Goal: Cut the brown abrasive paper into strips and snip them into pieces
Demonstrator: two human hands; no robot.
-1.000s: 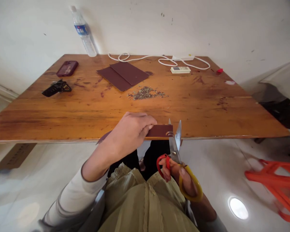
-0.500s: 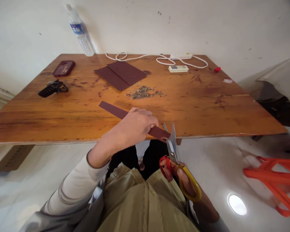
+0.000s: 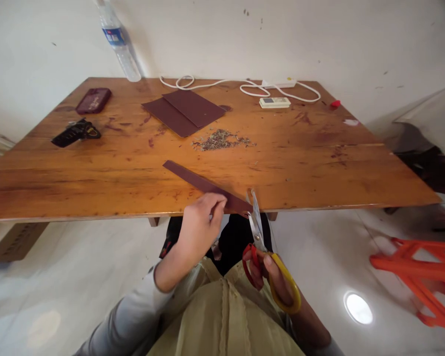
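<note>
the left hand (image 3: 200, 228) has its fingers pinched on a maroon strip (image 3: 198, 182), slanting to the worktop's (image 3: 319, 168) near edge; the right hand's (image 3: 280, 283) fingers clamp red-and-yellow-handled scissors (image 3: 258, 238), blades at the strip's end

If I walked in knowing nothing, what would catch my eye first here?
Probably the scissors with red and yellow handles, held in the right hand at the table's near edge, blades at the end of a dark red strip where the left hand also reaches. Next, the heap of small scraps mid-table, and the bright orange plastic frame at the far right, beyond the table.
</note>
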